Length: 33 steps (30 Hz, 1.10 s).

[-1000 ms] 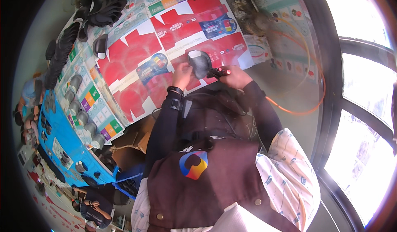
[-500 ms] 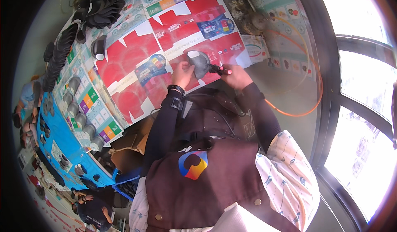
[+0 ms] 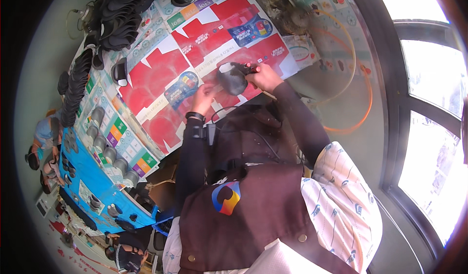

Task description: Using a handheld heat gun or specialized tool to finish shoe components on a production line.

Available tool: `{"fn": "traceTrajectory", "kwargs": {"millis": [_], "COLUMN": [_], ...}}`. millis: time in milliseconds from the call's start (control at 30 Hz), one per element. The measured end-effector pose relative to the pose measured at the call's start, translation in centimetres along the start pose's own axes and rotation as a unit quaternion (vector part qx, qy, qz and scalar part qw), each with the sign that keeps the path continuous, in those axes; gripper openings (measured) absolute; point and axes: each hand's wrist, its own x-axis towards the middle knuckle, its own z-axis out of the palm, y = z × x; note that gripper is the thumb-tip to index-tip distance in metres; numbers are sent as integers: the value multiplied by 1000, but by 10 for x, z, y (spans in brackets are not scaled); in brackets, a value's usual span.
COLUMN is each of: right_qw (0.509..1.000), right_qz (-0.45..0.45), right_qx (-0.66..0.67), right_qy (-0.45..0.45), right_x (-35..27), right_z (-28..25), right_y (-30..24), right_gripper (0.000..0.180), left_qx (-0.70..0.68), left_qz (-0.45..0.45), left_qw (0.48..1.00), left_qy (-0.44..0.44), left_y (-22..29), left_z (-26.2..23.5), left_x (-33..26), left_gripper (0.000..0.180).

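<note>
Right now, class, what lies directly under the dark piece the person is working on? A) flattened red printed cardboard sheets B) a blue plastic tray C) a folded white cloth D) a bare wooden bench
A: the dark piece, between the left hand and right hand, sits over flattened red cardboard sheets spread on the table.

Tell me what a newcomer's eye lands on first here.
First, the big red printed cardboard sheets spread over the table at top centre. On them the left hand and the right hand work on a dark grey shoe piece, the right hand also gripping a small dark tool. A row of dark shoe parts lines the table's upper left edge.
</note>
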Motion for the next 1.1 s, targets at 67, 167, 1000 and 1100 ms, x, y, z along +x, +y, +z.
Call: {"fn": "traceTrajectory", "kwargs": {"millis": [67, 167, 1000, 1100], "right_qw": [999, 998, 985, 976], "right_qz": [-31, -39, -11, 4], "right_qx": [-2, -42, -127, -175], "right_qy": [-34, -27, -112, -133], "right_x": [3, 5, -1, 8], "right_z": [1, 6, -2, -11], "right_y": [1, 5, 3, 19], "right_gripper": [20, 20, 31, 31], "left_qx": [31, 147, 36, 41], "left_qz": [64, 107, 51, 3], "left_qw": [997, 983, 996, 998], "left_qy": [-42, -15, 63, 46], "left_y": [-7, 13, -15, -3], "left_z": [-37, -99, -24, -3], "left_x": [-7, -45, 31, 34], "left_gripper": [35, 31, 29, 34]}}
